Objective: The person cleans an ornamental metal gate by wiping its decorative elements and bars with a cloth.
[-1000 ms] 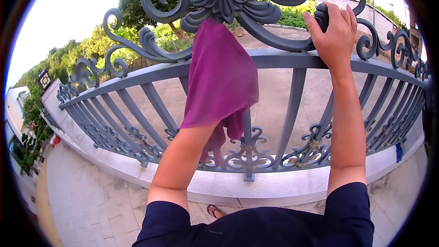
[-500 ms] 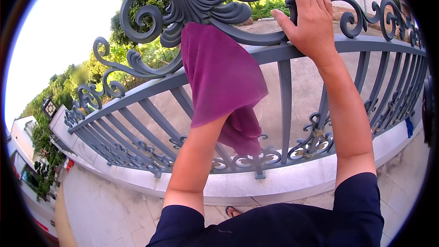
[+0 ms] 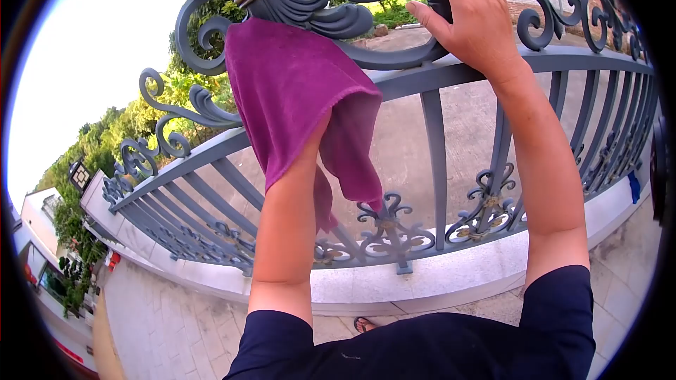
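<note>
A purple cloth (image 3: 296, 91) drapes over my left hand and wrist and hides the fingers. Its upper edge lies against the base of the dark leaf-shaped ornament (image 3: 292, 7), and its loose ends hang beside my forearm. My right hand (image 3: 475, 21) is wrapped round a dark metal scroll end (image 3: 438, 1) above the top rail (image 3: 549, 60) of the grey fence, with the thumb pointing left. Gold-coloured bands ring the ornament above the cloth.
Fence bars (image 3: 435, 162) with small scrollwork (image 3: 486, 204) stand on a pale stone ledge (image 3: 422, 285). Paving (image 3: 162, 309) lies below, with a sandalled foot (image 3: 364, 324). A blue cloth (image 3: 634, 188) is at the far right, and a building (image 3: 42, 214) at the left.
The view has swung, so the ornament appears further left. My left hand has moved up and left with the cloth along the ornament's base. My right hand keeps its hold on the scroll.
</note>
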Tool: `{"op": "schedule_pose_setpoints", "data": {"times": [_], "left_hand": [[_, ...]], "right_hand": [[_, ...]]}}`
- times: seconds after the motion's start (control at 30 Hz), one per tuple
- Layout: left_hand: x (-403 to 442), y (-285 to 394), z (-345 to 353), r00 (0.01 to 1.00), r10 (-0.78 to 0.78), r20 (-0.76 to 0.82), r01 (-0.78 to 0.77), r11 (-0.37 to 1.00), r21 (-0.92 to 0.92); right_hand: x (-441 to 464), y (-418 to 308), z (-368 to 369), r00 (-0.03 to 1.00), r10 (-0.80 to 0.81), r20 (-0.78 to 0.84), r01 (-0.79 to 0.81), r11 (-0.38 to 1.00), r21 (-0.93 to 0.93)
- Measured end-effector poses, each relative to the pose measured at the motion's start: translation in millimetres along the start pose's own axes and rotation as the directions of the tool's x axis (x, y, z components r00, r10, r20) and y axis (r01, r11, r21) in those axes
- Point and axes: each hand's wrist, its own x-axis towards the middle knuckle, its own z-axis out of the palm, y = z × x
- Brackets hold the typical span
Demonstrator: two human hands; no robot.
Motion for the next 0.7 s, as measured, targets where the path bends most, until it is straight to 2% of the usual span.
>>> {"op": "schedule_pose_setpoints", "data": {"times": [0.03, 0.1, 0.13, 0.2, 0.27, 0.3, 0.4, 0.53, 0.7], "left_hand": [[15.7, -11.1, 3.5, 0.996, 0.013, -0.091, -0.006, 0.997, 0.082], [9.6, -6.4, -0.3, 0.996, 0.021, -0.091, -0.024, 0.999, -0.035], [7.8, -1.4, -4.0, 0.996, 0.025, -0.089, -0.034, 0.995, -0.091], [9.5, -7.2, 5.0, 0.990, 0.055, -0.130, -0.064, 0.996, -0.068], [7.4, -13.9, 11.1, 0.983, 0.070, -0.172, -0.090, 0.989, -0.113], [6.0, -12.1, 6.8, 0.990, 0.052, -0.131, -0.070, 0.988, -0.137], [5.9, -14.9, -4.2, 0.995, 0.051, -0.088, -0.063, 0.990, -0.130], [0.6, -26.3, -30.4, 0.999, 0.047, -0.004, -0.047, 0.993, -0.110], [12.9, -21.3, -20.8, 0.996, 0.069, -0.056, -0.072, 0.996, -0.060]], "right_hand": [[0.7, 1.5, -2.5, 0.999, -0.021, -0.033, 0.021, 1.000, 0.011], [1.6, 3.5, -4.9, 0.993, -0.064, -0.097, 0.067, 0.997, 0.033], [2.0, 4.8, -4.5, 0.994, -0.059, -0.087, 0.062, 0.997, 0.036], [-0.9, 4.2, -4.2, 0.997, -0.038, -0.061, 0.041, 0.998, 0.047], [-0.8, -1.1, -12.7, 0.998, 0.048, 0.042, -0.050, 0.997, 0.064], [-0.1, -3.5, -15.8, 0.992, 0.087, 0.092, -0.093, 0.993, 0.072], [-0.3, -5.7, -14.5, 0.998, 0.068, 0.012, -0.068, 0.995, 0.079], [-3.0, -3.3, -7.7, 0.994, 0.106, 0.003, -0.105, 0.988, 0.111], [-3.5, -2.7, -5.6, 0.996, 0.084, -0.008, -0.082, 0.989, 0.125]]}}
